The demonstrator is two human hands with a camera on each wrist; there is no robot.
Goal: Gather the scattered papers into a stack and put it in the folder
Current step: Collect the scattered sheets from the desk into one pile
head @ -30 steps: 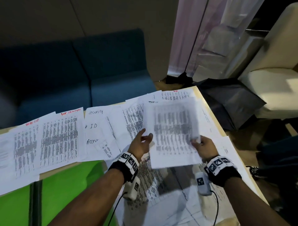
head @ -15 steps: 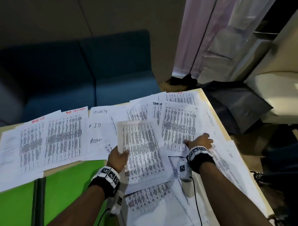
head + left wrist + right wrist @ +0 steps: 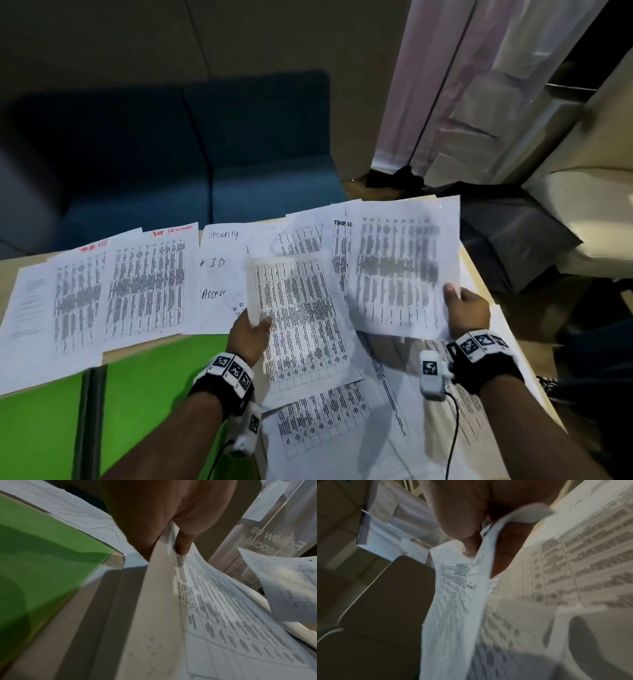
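Between the two hands, over the near right part of the worktop (image 3: 144, 346), two printed sheets were lifted clear of the spread. One sheet (image 3: 301, 322) was pinched at its left edge by the left hand (image 3: 248, 337), thumb on top and fingers (image 3: 182, 543) beneath, which bowed the paper so it would not flop. A second sheet (image 3: 400, 270) was pinched at its lower right corner by the right hand (image 3: 467, 313), held higher and tilted, probably so it could be laid over the first and the pile built in the air. Beneath them more papers (image 3: 325, 418) lay overlapped, and a fan of others (image 3: 144, 291), one handwritten page (image 3: 219, 267) among them, reached left along the far edge, not yet collected. A green folder (image 3: 144, 394) lay flat at the near left, just beside the left wrist, close enough to take the pile without a long reach. Beyond the worktop stood a blue sofa (image 3: 205, 164).
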